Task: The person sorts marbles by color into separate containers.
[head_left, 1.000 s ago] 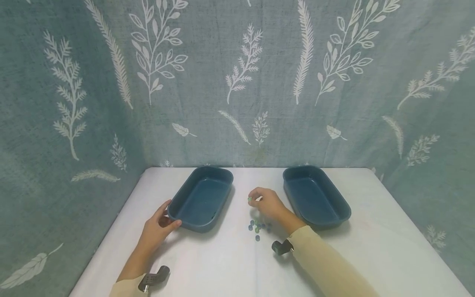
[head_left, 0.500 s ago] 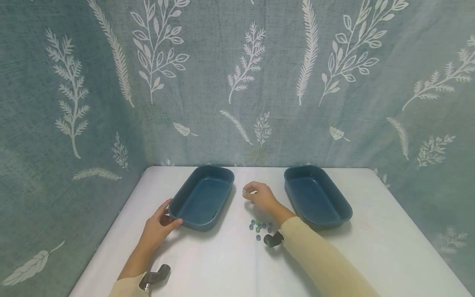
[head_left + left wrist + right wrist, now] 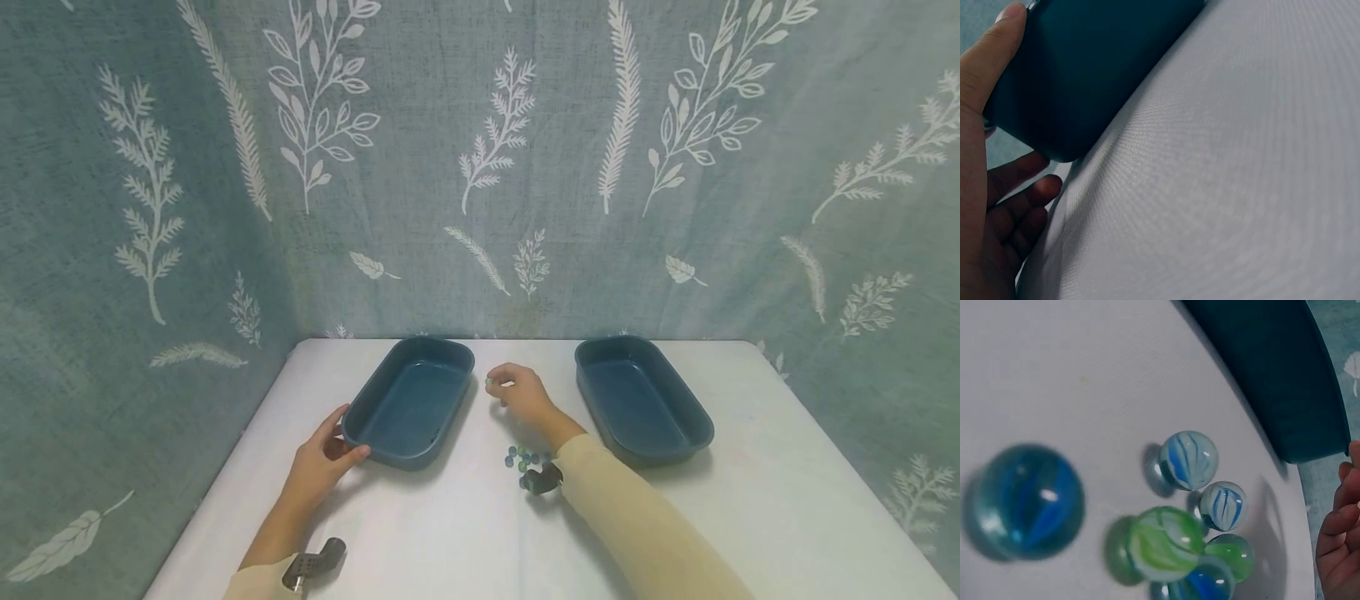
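Observation:
My left hand grips the near left corner of a dark blue-green rectangular tray, thumb on the rim and fingers round the outside. In the left wrist view the thumb lies along the tray wall. My right hand pinches a small pale green marble between thumb and fingertips, just right of that tray's far right side. Several glass marbles lie on the white cloth below the right forearm. Up close in the right wrist view, a blue marble and a green-swirled marble show.
A second matching tray stands to the right, beyond the right forearm. A white cloth covers the table. Behind and at the sides hangs a leaf-patterned grey-green curtain. Each wrist wears a small black camera.
My right hand has moved left and away from me with the marble, toward the left tray. The left hand keeps its grip on the tray corner.

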